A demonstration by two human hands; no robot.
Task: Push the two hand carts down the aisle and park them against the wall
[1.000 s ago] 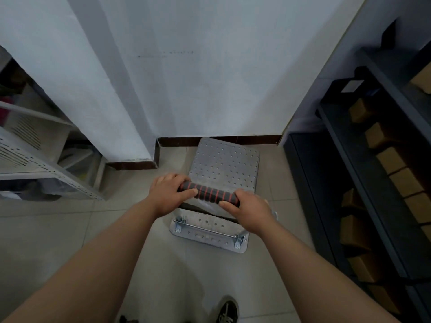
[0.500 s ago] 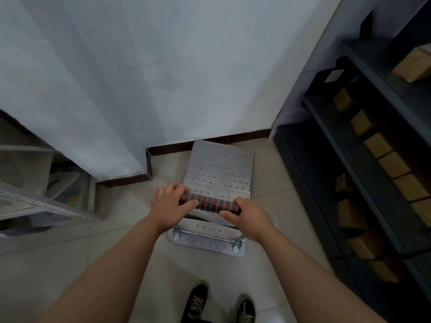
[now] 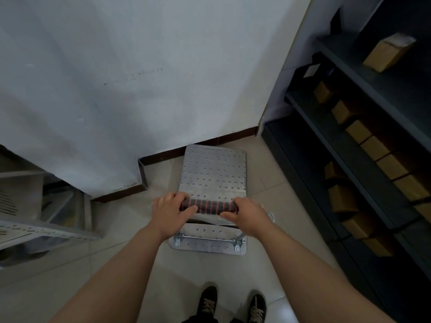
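Both hands are closed around the handle (image 3: 209, 207) of a hand cart (image 3: 212, 173): the left hand (image 3: 169, 212) wraps its left end, fingers curled over the top and thumb lying along the near side, and the right hand (image 3: 247, 214) wraps the right end in the same way. Between the two hands the handle shows as a dark foam grip ringed with red bands. Just beyond the knuckles stretches the cart's metal deck, a grey perforated plate whose far edge lies at or just short of the dark baseboard (image 3: 200, 148) of the white wall (image 3: 144, 73); whether it touches cannot be told. Below the wrists, the near end of the deck shows a cross rod held by two small brackets. Only this one cart is in view. Beyond the left hand the wall steps out in a corner, and further left stands a pale metal rack (image 3: 35, 229) with perforated shelves. Off to the right of the right hand runs dark shelving (image 3: 363, 145) carrying rows of brown cardboard boxes (image 3: 373, 148). Behind the forearms, on the pale tiled floor (image 3: 116, 264), a pair of black laced shoes (image 3: 233, 304) stands side by side.
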